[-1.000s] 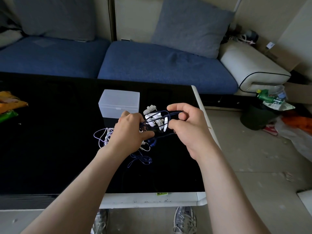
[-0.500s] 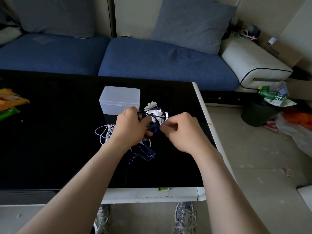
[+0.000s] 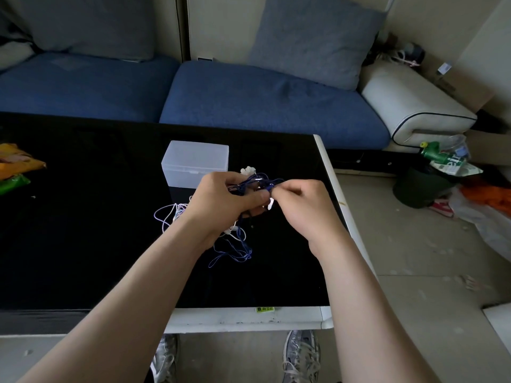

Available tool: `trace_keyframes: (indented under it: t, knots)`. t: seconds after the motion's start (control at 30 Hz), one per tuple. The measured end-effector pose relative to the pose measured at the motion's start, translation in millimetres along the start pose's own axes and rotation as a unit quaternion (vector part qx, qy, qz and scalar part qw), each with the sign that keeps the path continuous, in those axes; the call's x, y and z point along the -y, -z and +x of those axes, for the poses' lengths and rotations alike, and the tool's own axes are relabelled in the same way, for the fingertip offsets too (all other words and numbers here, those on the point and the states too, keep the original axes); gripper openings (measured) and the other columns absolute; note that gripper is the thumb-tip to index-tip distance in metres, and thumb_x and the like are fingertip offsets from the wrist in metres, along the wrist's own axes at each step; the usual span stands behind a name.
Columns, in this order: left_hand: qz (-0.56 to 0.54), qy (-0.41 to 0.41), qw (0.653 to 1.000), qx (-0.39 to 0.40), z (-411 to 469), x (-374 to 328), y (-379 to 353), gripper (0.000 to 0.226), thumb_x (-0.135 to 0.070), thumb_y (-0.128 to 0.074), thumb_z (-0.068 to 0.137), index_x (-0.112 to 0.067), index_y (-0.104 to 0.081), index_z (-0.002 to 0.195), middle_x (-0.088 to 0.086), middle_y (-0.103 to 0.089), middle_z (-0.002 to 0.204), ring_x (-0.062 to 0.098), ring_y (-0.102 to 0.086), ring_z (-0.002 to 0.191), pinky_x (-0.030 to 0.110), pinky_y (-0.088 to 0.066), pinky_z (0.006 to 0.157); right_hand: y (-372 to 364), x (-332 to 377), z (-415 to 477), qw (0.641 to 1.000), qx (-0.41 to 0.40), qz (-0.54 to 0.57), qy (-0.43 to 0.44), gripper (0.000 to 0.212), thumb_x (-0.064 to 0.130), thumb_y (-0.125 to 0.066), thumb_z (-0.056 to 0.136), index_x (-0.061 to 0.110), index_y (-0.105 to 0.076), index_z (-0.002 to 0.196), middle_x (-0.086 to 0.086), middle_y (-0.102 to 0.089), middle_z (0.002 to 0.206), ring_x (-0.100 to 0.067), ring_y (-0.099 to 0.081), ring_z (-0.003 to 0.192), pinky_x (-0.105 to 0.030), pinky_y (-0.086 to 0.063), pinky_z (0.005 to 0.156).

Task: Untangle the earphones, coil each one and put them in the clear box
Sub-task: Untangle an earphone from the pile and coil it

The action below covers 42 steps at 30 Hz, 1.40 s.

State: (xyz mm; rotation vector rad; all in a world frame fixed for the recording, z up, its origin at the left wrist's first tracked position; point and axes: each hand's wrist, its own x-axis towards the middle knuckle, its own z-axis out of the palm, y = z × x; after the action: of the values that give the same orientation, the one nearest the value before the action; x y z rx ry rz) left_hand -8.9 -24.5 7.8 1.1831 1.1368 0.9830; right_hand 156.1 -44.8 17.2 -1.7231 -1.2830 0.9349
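Gripping tangled earphones [image 3: 250, 186] in my curled left hand [image 3: 221, 203] | right hand [image 3: 301, 203] fingers pinching blue cord | clear box [image 3: 195, 165] closed, just behind, on table [image 3: 83, 217]

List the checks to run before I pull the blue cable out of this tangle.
1. Left hand grips the tangle: ok.
2. Right hand pinches the blue cable: ok.
3. Blue cable separate from the white cable: not ok, both run under the left hand.
4. Clear box open for coils: not ok, lid looks shut.
5. Loose loops lie on the table, not over its edge: ok.
6. Which knot holds the blue cable: cannot tell, hands hide it.
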Motion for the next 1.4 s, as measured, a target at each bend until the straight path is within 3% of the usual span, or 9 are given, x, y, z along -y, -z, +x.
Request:
trace_keyframes:
  t: [0.13, 0.4, 0.57, 0.7, 0.83, 0.97, 1.13, 1.23, 1.4]
  knots:
    - [-0.002, 0.003, 1.000, 0.020, -1, -1, 4, 0.015, 0.001, -0.078, 0.090, -0.004, -0.077, 0.104, 0.018, -0.080, 0.095, 0.030, -0.080, 0.091, 0.029, -0.064, 0.078, -2, -2, 0, 0.997, -0.020, -0.066, 0.036, 0.018, 0.028, -0.066, 0.097, 0.028, -0.081, 0.087, 0.010, -0.070, 0.071, 0.001, -0.062, 0.062, -0.010, -0.042, 0.054]
    - [0.041, -0.008, 0.998, 0.056, -4, -5, 7, 0.022, 0.010, -0.074, 0.090, -0.003, -0.078, 0.108, 0.016, -0.080, 0.096, 0.023, -0.080, 0.090, 0.026, -0.063, 0.079, -1, 6, -4, 0.992, 0.002, -0.126, 0.011, 0.031, 0.025, -0.050, 0.105, 0.017, -0.069, 0.081, 0.000, -0.064, 0.075, -0.012, -0.056, 0.061, -0.012, -0.035, 0.042]
    - [0.177, -0.022, 0.982, -0.057, 2, 0, 9, 0.012, -0.011, -0.072, 0.094, -0.018, -0.078, 0.086, 0.005, -0.076, 0.074, 0.009, -0.068, 0.060, 0.020, -0.052, 0.060, -1, 8, -6, 0.995, 0.007, -0.102, 0.011, 0.030, 0.020, -0.051, 0.101, 0.011, -0.065, 0.077, 0.000, -0.062, 0.070, -0.014, -0.051, 0.060, -0.015, -0.033, 0.042]
    - [0.324, -0.061, 0.934, -0.141, 3, 7, 14, 0.017, -0.010, -0.068, 0.090, -0.024, -0.078, 0.085, -0.006, -0.071, 0.076, 0.005, -0.059, 0.068, 0.002, -0.036, 0.054, 2, 17, -7, 0.999, -0.030, -0.034, 0.015, 0.035, 0.021, -0.052, 0.097, 0.005, -0.049, 0.066, 0.003, -0.051, 0.057, -0.008, -0.040, 0.049, -0.017, -0.033, 0.045]
    - [0.343, -0.057, 0.932, -0.106, 5, 4, 16, 0.038, 0.000, -0.058, 0.083, -0.026, -0.077, 0.102, 0.001, -0.068, 0.103, 0.004, -0.055, 0.076, 0.000, -0.036, 0.057, 4, 16, -7, 0.990, -0.109, -0.093, 0.016, 0.048, 0.030, -0.054, 0.092, 0.013, -0.034, 0.052, 0.008, -0.033, 0.042, -0.017, -0.033, 0.050, -0.035, -0.034, 0.067]
    - [0.331, -0.061, 0.938, -0.089, 5, 2, 15, 0.039, -0.002, -0.063, 0.081, -0.029, -0.076, 0.107, -0.001, -0.066, 0.107, 0.007, -0.060, 0.081, 0.003, -0.038, 0.056, 2, 6, -8, 0.959, -0.148, -0.236, 0.044, 0.040, 0.031, -0.062, 0.085, 0.013, -0.046, 0.054, 0.007, -0.046, 0.045, -0.018, -0.047, 0.057, -0.041, -0.043, 0.084]
    - [0.310, -0.086, 0.940, -0.111, 2, -1, 17, 0.036, -0.005, -0.081, 0.078, -0.029, -0.077, 0.103, -0.010, -0.070, 0.085, 0.004, -0.065, 0.074, 0.004, -0.041, 0.061, 1, 5, -11, 0.958, -0.097, -0.267, 0.024, 0.010, 0.029, -0.068, 0.083, 0.026, -0.059, 0.088, 0.009, -0.067, 0.077, -0.016, -0.059, 0.084, -0.041, -0.033, 0.090]
    - [0.313, -0.109, 0.935, -0.126, 3, 0, 19, 0.036, -0.009, -0.090, 0.074, -0.031, -0.075, 0.098, -0.006, -0.073, 0.097, 0.007, -0.071, 0.080, 0.007, -0.046, 0.068, 4, 3, -10, 0.961, -0.049, -0.271, -0.007, 0.029, 0.029, -0.070, 0.084, 0.035, -0.061, 0.111, 0.011, -0.069, 0.088, -0.015, -0.059, 0.095, -0.043, -0.035, 0.096]
    - [0.353, -0.163, 0.910, -0.141, 3, -1, 18, 0.023, -0.011, -0.091, 0.075, -0.025, -0.076, 0.086, -0.016, -0.064, 0.086, -0.003, -0.061, 0.074, 0.002, -0.040, 0.066, 3, -1, -6, 0.974, -0.032, -0.225, -0.006, 0.013, 0.035, -0.065, 0.091, 0.031, -0.076, 0.085, 0.012, -0.072, 0.077, -0.012, -0.064, 0.088, -0.047, -0.045, 0.101]
